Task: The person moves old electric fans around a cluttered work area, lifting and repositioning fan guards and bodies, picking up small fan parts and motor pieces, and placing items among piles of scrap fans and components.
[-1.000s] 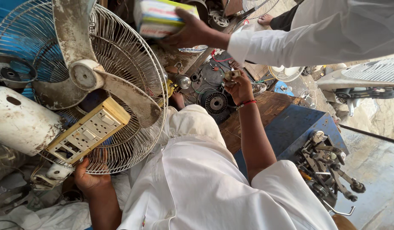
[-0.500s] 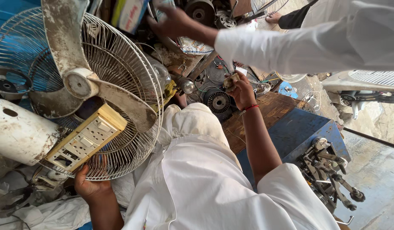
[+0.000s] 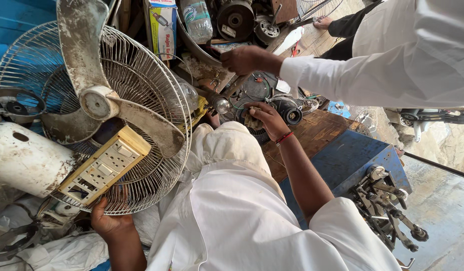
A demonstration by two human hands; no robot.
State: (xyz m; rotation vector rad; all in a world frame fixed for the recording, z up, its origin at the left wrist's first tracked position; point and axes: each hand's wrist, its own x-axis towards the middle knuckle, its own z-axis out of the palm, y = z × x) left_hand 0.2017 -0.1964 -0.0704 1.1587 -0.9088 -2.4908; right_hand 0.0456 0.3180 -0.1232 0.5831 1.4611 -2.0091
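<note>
My left hand grips the lower rim of a dirty wire fan guard. The guard holds grey fan blades. A cream switch board lies against the guard just above that hand. My right hand, with a red thread at the wrist, is closed over a small motor part with windings, beside a black round motor. My white-clad knee lies between the two hands.
Another person's hand in a white sleeve reaches over the pile of motor parts. A yellow-green box and a plastic bottle stand at the top. A blue metal bench with a wooden top and a vice is at the right.
The other person has set the yellow-green box on the pile and moved their hand to the parts. My right hand has come down onto the small motor part. My left hand stays on the guard.
</note>
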